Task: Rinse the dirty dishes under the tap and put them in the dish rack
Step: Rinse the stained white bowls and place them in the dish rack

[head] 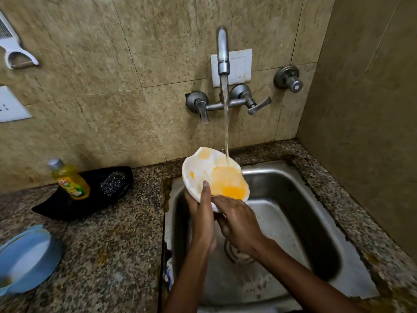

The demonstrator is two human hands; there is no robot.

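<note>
Ideally, the left hand [201, 213] gripping the plate [212, 172] tilts it under the tap [223, 53] stream (sink [293, 199] below), the right hand [237, 222], fingers pinching its rim, rubbing the yellow residue loose.

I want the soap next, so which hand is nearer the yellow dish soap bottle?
Left. The left hand holds the plate on the soap bottle side; the right hand is farther, over the sink.

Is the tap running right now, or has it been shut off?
Running. A stream of water falls from the tap spout onto the upper edge of the white plate, which the left hand and right hand hold over the sink.
</note>
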